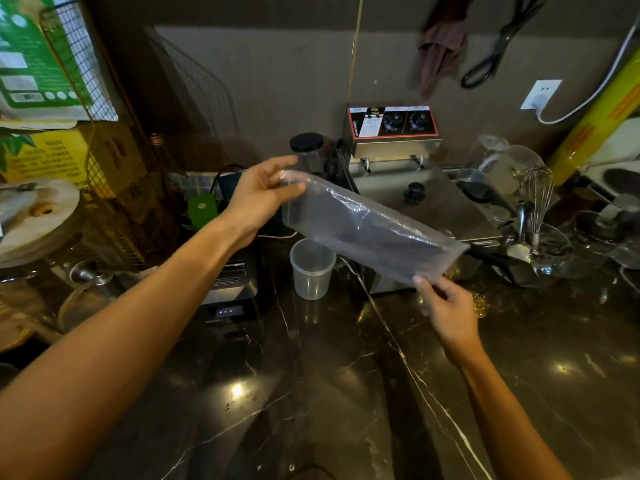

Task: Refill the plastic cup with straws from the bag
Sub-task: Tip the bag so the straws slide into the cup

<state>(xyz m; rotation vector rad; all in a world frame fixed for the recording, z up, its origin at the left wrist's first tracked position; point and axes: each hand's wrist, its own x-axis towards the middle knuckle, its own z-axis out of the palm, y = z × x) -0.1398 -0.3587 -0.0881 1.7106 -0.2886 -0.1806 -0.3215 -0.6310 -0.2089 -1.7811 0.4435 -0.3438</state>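
A long clear plastic bag (367, 226) with dark straws inside hangs in the air, slanting from upper left down to lower right. My left hand (259, 199) grips its upper left end. My right hand (446, 306) pinches its lower right corner between thumb and fingers. Under the bag's left half, a translucent plastic cup (311, 268) stands upright on the dark marble counter (346, 393). The cup looks empty.
A steel fryer (394, 133) with two knobs stands behind the bag. Right of it are glass jars and a glass bowl with a whisk (536, 199). A black appliance (232, 289) sits left of the cup, and a wire rack (114, 188) stands far left.
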